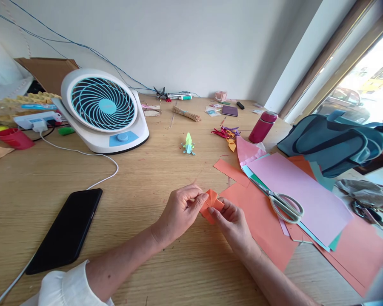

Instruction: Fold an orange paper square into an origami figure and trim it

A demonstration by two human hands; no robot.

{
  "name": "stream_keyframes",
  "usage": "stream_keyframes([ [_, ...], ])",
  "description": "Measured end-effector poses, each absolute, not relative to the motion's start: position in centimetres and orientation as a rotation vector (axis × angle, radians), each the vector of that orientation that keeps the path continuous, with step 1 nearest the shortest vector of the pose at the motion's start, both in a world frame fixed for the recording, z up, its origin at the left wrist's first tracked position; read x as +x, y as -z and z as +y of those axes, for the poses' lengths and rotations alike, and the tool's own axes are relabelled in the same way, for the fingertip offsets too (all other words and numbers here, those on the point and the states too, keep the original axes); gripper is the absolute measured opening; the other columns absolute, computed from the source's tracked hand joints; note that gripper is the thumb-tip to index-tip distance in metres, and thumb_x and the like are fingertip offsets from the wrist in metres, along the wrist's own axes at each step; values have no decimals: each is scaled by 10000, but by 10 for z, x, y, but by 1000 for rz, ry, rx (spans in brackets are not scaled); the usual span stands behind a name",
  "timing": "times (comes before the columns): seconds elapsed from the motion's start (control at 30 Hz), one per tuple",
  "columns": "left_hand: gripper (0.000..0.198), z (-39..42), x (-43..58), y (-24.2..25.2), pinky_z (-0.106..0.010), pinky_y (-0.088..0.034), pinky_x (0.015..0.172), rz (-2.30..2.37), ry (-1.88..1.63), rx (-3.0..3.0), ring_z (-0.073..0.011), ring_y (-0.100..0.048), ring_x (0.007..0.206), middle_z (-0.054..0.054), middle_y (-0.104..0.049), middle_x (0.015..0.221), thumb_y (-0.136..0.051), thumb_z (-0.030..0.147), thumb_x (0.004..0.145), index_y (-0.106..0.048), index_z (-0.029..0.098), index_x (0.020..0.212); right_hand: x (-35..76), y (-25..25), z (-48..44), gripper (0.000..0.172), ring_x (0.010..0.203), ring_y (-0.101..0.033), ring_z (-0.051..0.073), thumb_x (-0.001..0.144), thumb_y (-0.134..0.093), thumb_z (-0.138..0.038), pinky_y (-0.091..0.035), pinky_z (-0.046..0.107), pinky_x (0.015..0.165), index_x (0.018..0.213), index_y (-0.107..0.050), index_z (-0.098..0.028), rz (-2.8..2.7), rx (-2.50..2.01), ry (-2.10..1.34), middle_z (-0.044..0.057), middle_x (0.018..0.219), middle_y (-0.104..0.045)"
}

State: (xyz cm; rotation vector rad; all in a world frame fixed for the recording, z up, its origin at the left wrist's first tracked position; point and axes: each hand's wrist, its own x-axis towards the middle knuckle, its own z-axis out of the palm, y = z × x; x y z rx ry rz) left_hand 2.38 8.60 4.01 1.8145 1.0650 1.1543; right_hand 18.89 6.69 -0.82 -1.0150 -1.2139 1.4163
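Observation:
Both my hands meet over the wooden table (140, 178) on a small folded piece of orange paper (211, 203). My left hand (180, 210) pinches its left edge with thumb and fingers closed. My right hand (231, 223) grips its lower right side, fingers curled under it. The paper is folded into a compact shape with several flaps. Just to the right lie loose orange sheets (261, 221) and a pink sheet (300, 191), with scissors (282, 204) on top.
A black phone (68, 229) on a white cable lies at the left. A white and blue desk fan (104, 108) stands behind it. A small green paper figure (188, 144), coloured paper scraps (226, 134), a red bottle (262, 126) and a teal bag (335, 140) sit further back and right.

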Motion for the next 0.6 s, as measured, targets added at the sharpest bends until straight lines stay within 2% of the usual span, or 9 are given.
stream_keyframes([
  [0.1,188,84,26,-40,-215,-498,638,1072,-1064,1710,-140,-594,759,-31,-636,818,-606,336,914,-660,165,856,187,8,66,305,628,-439,113,843,-715,-454,-362,239,584,762,-617,-177,-1191,-1005,-1421,-14,686,-543],
  [0.17,191,84,28,-38,-219,-534,638,1079,-1025,1666,-150,-625,789,-42,-659,908,-698,320,840,-674,170,955,186,7,66,304,642,-455,118,847,-709,-458,-376,242,598,761,-618,-181,-1202,-995,-1432,-10,697,-556],
  [0.3,93,85,30,-31,-208,-533,618,1067,-1028,1656,-125,-604,721,-15,-600,823,-707,244,814,-664,163,796,185,7,64,329,657,-455,122,853,-701,-464,-368,245,603,725,-592,-181,-1252,-1042,-1419,-10,693,-546],
  [0.6,286,85,28,-32,-217,-454,622,1147,-1090,1737,-117,-526,668,13,-515,662,-706,276,838,-561,160,621,187,9,64,353,654,-437,134,850,-676,-514,-361,258,601,736,-596,-190,-1353,-1088,-1396,-6,691,-536],
])
